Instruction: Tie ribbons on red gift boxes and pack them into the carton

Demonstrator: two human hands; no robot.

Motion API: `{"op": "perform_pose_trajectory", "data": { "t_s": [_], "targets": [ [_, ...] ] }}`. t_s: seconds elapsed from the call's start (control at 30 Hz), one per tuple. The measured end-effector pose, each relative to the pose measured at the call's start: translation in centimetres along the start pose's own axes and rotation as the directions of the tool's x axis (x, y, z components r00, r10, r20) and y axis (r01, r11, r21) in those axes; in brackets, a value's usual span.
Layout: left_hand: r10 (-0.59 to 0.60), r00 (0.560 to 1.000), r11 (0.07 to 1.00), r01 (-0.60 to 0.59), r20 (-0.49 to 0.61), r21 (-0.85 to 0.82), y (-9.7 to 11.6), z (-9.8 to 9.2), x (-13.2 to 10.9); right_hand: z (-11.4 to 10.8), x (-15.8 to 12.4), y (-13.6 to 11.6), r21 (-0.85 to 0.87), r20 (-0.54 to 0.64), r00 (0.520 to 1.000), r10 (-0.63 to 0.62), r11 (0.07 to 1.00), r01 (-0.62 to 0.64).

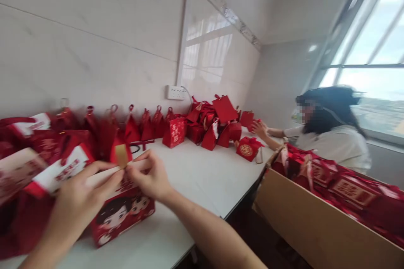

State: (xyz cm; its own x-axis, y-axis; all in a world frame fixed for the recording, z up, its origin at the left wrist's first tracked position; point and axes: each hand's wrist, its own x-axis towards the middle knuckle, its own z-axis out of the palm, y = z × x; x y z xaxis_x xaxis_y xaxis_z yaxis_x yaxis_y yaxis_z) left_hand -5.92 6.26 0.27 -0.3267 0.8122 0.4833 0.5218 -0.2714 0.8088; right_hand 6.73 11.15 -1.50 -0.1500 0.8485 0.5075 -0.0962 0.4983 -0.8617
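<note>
A red gift box (126,216) printed with two cartoon faces stands on the white table (202,172) in front of me. My left hand (86,187) pinches the left part of its pale top edge. At the right part of that edge, my right hand (151,176) is closed with thumb and fingers. Between the two hands a gold ribbon (120,155) sticks up from the box top. My fingers hide part of the upper box.
More red gift boxes crowd the table's left side and line the wall; a pile (217,117) lies farther back. A cardboard carton (293,206) full of red boxes is at the right. Behind it, a person (334,143) reaches toward the table. A power strip (176,92) is on the wall.
</note>
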Motion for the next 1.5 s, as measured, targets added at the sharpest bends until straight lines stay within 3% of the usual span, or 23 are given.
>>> {"op": "perform_pose_trajectory", "data": {
  "t_s": [0.37, 0.9, 1.27, 1.5],
  "targets": [
    [0.012, 0.999, 0.968, 0.001, 0.049, -0.251, -0.2, 0.6, -0.8, -0.3, -1.0, -0.5, -0.047, 0.025, 0.996, -0.080, 0.996, 0.081],
    [0.048, 0.999, 0.957, -0.042, 0.014, -0.285, -0.4, 1.0, -1.1, -0.8, -1.1, -0.3, -0.061, 0.062, 0.995, -0.079, 0.995, 0.082],
    [0.062, 0.998, 0.959, -0.063, -0.011, -0.277, -0.8, 1.2, -1.3, -0.8, -1.0, -0.1, -0.106, 0.040, 0.989, -0.144, 0.983, 0.148],
    [0.073, 0.997, 0.957, -0.062, 0.026, -0.284, -1.0, 1.1, -1.1, -0.8, -1.0, -0.3, -0.109, 0.069, 0.985, -0.160, 0.980, 0.167]
  ]
}}
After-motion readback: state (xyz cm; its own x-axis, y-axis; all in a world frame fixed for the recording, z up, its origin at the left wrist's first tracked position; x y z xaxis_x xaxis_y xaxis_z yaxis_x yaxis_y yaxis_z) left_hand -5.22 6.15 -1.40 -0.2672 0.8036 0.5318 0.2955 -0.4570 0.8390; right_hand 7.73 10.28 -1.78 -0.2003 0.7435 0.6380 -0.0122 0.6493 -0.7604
